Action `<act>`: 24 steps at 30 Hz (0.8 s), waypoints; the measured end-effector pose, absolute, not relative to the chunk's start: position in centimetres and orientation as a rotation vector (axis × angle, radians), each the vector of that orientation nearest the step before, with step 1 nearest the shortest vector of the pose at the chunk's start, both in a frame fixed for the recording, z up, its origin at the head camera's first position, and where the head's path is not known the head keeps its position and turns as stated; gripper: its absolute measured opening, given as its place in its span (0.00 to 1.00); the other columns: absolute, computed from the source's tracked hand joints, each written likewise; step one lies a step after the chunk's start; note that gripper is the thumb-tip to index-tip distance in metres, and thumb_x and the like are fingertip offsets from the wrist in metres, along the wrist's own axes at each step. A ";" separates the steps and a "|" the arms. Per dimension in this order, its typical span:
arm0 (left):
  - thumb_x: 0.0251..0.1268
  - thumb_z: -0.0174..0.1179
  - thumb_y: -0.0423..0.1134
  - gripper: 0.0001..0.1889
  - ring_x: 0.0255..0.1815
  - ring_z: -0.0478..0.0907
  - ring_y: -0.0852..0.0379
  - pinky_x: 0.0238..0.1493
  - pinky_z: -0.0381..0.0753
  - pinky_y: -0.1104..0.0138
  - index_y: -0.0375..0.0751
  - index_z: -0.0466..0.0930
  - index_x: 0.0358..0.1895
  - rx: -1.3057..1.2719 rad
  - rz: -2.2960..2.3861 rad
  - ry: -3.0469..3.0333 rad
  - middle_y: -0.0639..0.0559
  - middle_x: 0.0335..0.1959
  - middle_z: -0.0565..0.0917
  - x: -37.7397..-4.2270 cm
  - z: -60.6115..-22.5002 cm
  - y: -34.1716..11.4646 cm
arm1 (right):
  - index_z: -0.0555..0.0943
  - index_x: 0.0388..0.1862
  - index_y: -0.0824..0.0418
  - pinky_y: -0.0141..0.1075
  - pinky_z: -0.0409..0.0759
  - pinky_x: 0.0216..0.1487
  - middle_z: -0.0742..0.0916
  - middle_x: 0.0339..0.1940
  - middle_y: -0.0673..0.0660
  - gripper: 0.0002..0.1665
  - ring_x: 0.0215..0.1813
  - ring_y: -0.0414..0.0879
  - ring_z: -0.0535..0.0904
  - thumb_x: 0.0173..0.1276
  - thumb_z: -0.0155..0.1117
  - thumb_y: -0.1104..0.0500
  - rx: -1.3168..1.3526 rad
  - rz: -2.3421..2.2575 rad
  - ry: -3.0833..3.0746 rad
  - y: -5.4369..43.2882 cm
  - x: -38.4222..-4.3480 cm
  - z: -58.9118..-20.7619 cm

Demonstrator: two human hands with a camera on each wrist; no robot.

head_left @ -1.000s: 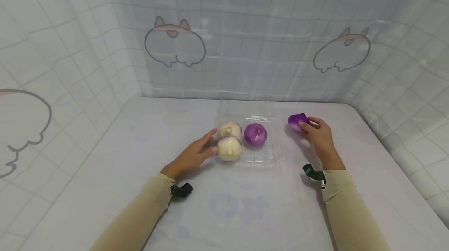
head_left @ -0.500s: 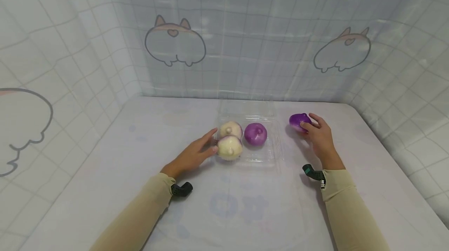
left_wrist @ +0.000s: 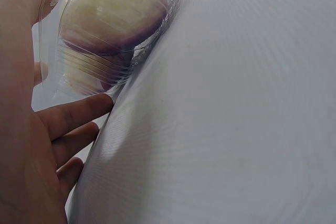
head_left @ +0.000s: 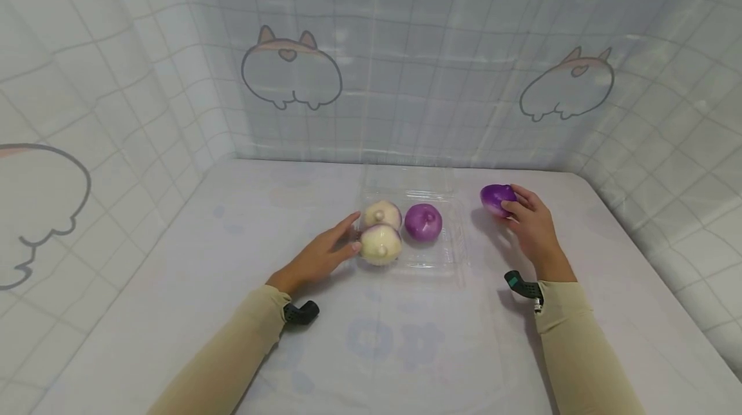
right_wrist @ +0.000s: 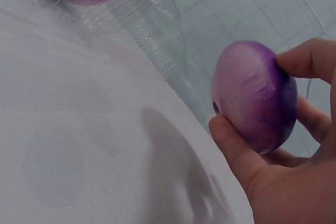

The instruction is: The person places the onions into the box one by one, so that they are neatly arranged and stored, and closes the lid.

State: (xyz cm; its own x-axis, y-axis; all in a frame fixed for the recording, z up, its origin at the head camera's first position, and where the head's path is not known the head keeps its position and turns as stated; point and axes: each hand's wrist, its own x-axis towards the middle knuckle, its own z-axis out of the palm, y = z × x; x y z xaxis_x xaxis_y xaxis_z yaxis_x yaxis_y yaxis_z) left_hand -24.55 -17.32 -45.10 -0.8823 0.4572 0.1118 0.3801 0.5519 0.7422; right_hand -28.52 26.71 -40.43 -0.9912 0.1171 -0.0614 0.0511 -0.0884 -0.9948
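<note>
My right hand pinches a turnip, deep purple on one side and pale on the other, to the right of a clear plastic clamshell container. Thumb and fingers stand on opposite sides of this turnip in the right wrist view; a small dark hole shows in it. Inside the container lie two cream turnips at the left and a purple turnip beside them. My left hand touches the container's left side, fingers spread and fairly straight. Cream turnips show through its wall in the left wrist view.
The container's lid lies folded back toward the rear wall. A white cloth covers the table. Tiled-pattern curtains enclose the back and sides. Each wrist carries a black camera mount.
My right hand has shifted slightly right with the turnip, which has turned a little. The left hand and the container hold their place.
</note>
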 end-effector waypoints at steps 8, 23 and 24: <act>0.75 0.50 0.62 0.37 0.74 0.63 0.44 0.72 0.58 0.44 0.64 0.48 0.81 0.734 1.256 2.682 0.44 0.70 0.72 -24.5 -45.0 -17.3 | 0.59 0.78 0.55 0.43 0.72 0.63 0.53 0.80 0.64 0.35 0.78 0.61 0.55 0.78 0.59 0.55 -0.142 2.497 -1.880 26.6 -28.5 -40.2; 0.75 0.50 0.62 0.36 0.74 0.63 0.46 0.72 0.58 0.45 0.65 0.48 0.81 0.740 1.258 2.680 0.44 0.69 0.73 -24.4 -44.9 -17.3 | 0.66 0.69 0.57 0.39 0.82 0.52 0.55 0.78 0.61 0.29 0.75 0.58 0.58 0.74 0.64 0.54 -0.136 2.550 -1.846 26.2 -27.9 -39.3; 0.75 0.50 0.62 0.36 0.74 0.63 0.46 0.72 0.58 0.45 0.65 0.48 0.81 0.742 1.258 2.678 0.44 0.69 0.73 -24.4 -44.8 -17.3 | 0.66 0.70 0.57 0.38 0.83 0.51 0.55 0.78 0.60 0.29 0.74 0.57 0.58 0.75 0.63 0.56 -0.122 2.581 -1.813 26.2 -27.9 -39.1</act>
State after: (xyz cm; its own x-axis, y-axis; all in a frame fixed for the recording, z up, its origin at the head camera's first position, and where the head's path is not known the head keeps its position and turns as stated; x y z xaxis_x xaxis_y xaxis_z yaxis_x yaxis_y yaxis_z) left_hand -24.42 -17.27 -44.84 -0.8777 0.4637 0.1207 0.3889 0.5424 0.7447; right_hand -27.88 26.24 -39.10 -0.9969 0.0321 -0.0717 0.0566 -0.3398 -0.9388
